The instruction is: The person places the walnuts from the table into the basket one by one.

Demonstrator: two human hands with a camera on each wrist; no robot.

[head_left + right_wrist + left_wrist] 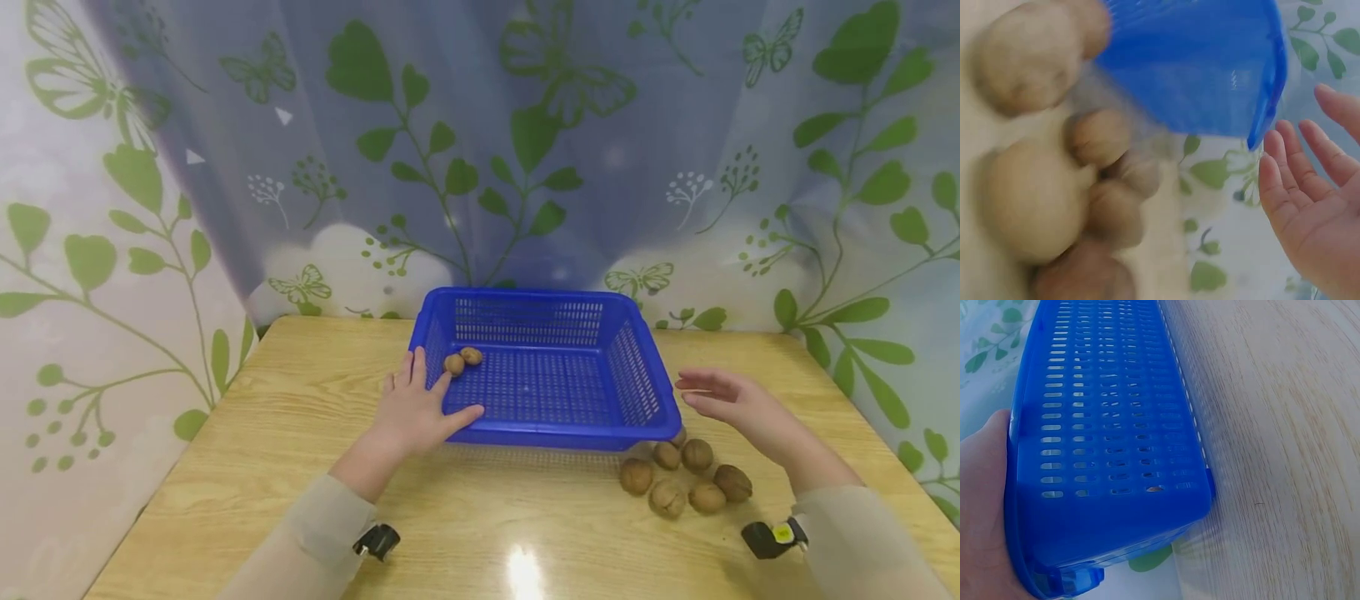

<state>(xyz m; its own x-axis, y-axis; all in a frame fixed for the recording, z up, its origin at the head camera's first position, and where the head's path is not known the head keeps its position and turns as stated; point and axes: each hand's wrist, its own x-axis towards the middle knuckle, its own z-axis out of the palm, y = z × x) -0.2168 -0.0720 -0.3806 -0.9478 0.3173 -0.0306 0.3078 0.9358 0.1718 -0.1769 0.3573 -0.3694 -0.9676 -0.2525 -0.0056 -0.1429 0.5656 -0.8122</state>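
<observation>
A blue plastic basket [555, 435] with slotted walls stands on the table, its long side toward me. My left hand [412, 412] rests on the basket's front left corner, its fingers spread over the rim. Close to those fingers, two walnuts [454, 365] lie inside on the basket floor. My right hand [735, 404] hovers just off the basket's right side with nothing in it; the right wrist view shows the palm and extended fingers [1300, 165]. Below it, several loose walnuts [667, 498] are grouped on the table by the basket's front right corner.
The light wooden table [300, 367] runs back to a blue and white curtain [480, 167] printed with green leaves and butterflies. Dark wrist cameras [377, 542] are strapped to both forearms.
</observation>
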